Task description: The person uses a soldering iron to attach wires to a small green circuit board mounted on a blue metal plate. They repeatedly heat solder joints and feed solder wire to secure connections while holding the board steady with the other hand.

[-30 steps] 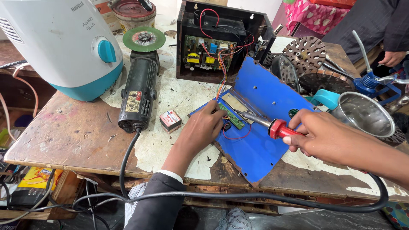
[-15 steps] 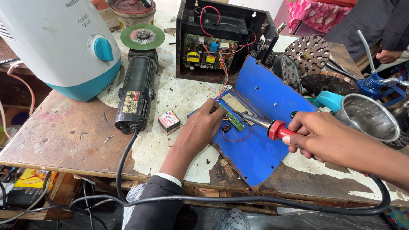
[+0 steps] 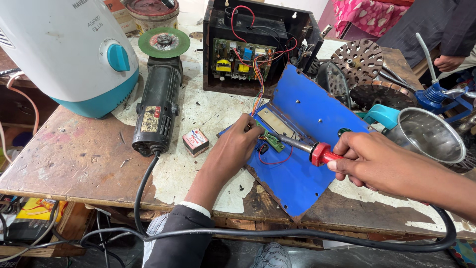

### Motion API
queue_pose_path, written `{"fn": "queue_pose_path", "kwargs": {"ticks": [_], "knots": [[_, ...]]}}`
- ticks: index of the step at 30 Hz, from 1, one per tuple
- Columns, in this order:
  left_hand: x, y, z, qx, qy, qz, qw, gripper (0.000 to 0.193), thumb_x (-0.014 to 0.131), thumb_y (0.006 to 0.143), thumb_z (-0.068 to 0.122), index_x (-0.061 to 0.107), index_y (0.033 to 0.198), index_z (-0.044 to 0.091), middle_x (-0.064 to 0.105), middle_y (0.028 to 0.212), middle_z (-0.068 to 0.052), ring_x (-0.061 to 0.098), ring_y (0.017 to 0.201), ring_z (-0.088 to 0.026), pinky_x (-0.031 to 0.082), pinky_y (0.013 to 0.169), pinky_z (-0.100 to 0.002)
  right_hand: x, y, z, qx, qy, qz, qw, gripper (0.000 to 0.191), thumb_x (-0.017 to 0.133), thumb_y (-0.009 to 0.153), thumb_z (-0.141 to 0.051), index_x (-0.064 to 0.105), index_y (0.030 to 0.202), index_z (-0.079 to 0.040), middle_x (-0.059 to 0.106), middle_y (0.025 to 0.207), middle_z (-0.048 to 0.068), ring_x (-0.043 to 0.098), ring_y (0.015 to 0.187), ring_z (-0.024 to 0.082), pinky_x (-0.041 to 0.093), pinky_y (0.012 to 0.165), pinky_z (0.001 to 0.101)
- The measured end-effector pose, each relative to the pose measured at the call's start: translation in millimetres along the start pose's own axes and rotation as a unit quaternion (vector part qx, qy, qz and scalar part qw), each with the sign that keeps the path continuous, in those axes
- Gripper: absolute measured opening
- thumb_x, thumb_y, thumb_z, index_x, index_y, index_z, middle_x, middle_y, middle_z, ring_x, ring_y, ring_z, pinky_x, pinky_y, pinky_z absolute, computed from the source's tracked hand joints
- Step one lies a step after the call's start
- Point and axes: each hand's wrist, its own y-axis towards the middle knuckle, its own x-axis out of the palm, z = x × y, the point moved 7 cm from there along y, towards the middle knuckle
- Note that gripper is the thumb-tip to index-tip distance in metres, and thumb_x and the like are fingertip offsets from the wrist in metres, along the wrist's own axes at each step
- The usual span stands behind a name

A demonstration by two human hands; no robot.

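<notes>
Holding a soldering iron (image 3: 302,147) by its red grip, the right hand (image 3: 369,161) is closed around the handle with the metal shaft pointing left, its tip down at a small green circuit board (image 3: 271,141) that lies on a blue metal panel (image 3: 302,149) propped on the tabletop (image 3: 74,159). The left hand (image 3: 238,149) rests on the panel with its fingertips pressed at the board's edge, steadying it rather than gripping. That board looks light, thin and brittle, tethered by fine coloured wires (image 3: 257,84) to the open black case (image 3: 258,44) behind, so I'd judge it best held by its edges only. The iron seems light and stiff, safe to touch only at the red grip; its thick black cord (image 3: 297,233) hangs off the front edge and could tug.
</notes>
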Motion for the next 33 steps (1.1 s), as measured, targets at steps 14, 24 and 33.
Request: {"fn": "queue_pose_path", "kwargs": {"ticks": [14, 24, 33], "knots": [[1.8, 0.1, 1.5, 0.007, 0.011, -0.019, 1.000, 0.018, 0.070, 0.087, 0.002, 0.072, 0.105, -0.001, 0.060, 0.105, -0.016, 0.069, 0.095, -0.034, 0.054, 0.081, -0.046, 3.5, 1.5, -1.1, -0.004, 0.045, -0.010, 0.999, 0.036, 0.065, 0.099, -0.039, 0.062, 0.105, -0.003, 0.072, 0.072, 0.010, 0.057, 0.053, 0.016, 0.047, 0.050, 0.0329], [4.0, 0.5, 2.6, 0.013, 0.020, -0.029, 0.999, 0.018, 0.070, 0.087, 0.003, 0.072, 0.105, -0.002, 0.060, 0.107, -0.017, 0.068, 0.095, -0.034, 0.054, 0.081, -0.046, 6.3, 6.9, 3.1, -0.013, 0.042, -0.001, 0.999, 0.035, 0.067, 0.098, -0.037, 0.063, 0.104, -0.003, 0.073, 0.070, 0.011, 0.057, 0.051, 0.016, 0.048, 0.048, 0.0331], [3.8, -1.9, 1.6, 0.018, 0.014, -0.019, 1.000, 0.017, 0.069, 0.088, 0.003, 0.071, 0.104, -0.003, 0.059, 0.106, -0.017, 0.068, 0.095, -0.034, 0.054, 0.081, -0.046, 8.2, 7.7, 5.4, -0.007, 0.052, -0.010, 0.999, 0.032, 0.065, 0.100, -0.032, 0.062, 0.107, -0.001, 0.072, 0.072, 0.010, 0.055, 0.053, 0.013, 0.046, 0.048, 0.0313]]}}
